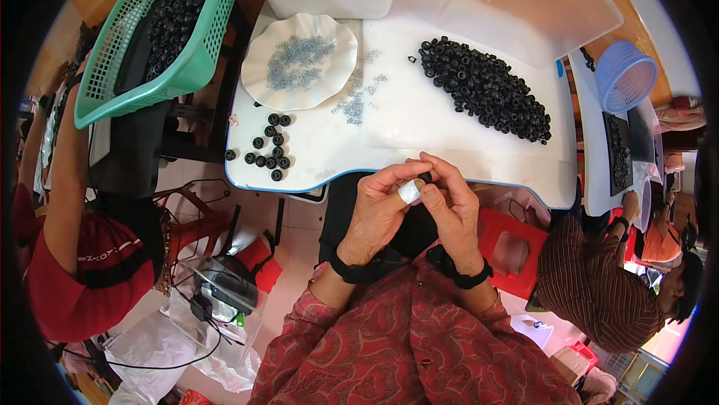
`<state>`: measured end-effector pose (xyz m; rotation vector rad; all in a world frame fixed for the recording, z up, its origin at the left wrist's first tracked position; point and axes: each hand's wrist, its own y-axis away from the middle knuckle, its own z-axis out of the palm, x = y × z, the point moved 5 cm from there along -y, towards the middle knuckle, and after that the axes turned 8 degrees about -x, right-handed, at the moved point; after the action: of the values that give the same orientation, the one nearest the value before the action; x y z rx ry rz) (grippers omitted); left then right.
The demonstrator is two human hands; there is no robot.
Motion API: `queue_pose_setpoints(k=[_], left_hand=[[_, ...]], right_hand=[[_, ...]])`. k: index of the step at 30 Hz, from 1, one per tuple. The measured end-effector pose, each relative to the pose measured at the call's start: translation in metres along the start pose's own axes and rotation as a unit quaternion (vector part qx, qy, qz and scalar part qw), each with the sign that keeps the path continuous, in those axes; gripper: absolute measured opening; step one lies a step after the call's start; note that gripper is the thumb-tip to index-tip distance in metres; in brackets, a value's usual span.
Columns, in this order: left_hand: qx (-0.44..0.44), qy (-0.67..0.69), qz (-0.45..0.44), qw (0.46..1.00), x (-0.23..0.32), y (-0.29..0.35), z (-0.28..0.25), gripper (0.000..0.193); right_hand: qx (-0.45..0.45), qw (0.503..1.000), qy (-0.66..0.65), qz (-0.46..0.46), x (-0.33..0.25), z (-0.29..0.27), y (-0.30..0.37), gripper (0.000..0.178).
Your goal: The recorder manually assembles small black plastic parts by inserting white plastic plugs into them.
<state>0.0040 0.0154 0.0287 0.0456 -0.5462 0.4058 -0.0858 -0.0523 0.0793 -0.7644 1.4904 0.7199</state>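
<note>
In front of my chest, just off the table's near edge, both hands meet around a small black round part [425, 177]. My left hand [374, 214] pinches it, with white tape [410, 192] wrapped round the thumb. My right hand [454, 218] closes on it from the other side, its fingertips partly hiding it. Beyond them on the white table [404, 120], a heap of black parts [483, 86] lies to the right. Several loose black parts [277, 140] are grouped at the left edge. A wavy-rimmed white plate [343, 60] bears tiny clear pieces [299, 56], and more clear pieces [353, 105] are scattered beside it.
A white tub [322, 2] of black parts stands at the back, with a green basket [142, 101] of them at far left. A clear plastic sheet [524, 0] leans back right, near a blue basket [628, 79]. People sit left [97, 277] and right [592, 285]; a red stool [517, 236] stands at right.
</note>
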Motion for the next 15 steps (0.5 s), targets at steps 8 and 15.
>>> queue_pose_setpoints(k=[8,15], left_hand=[[0.01,0.059,-0.038,0.997,-0.012,0.002,0.0,0.029],[0.021,0.036,-0.037,0.998,-0.012,0.001,0.004,0.027]], right_hand=[[-0.034,0.995,-0.091,0.021,0.012,-0.014,-0.002,0.042],[0.001,0.993,-0.111,0.028,0.011,-0.014,0.003,0.044]])
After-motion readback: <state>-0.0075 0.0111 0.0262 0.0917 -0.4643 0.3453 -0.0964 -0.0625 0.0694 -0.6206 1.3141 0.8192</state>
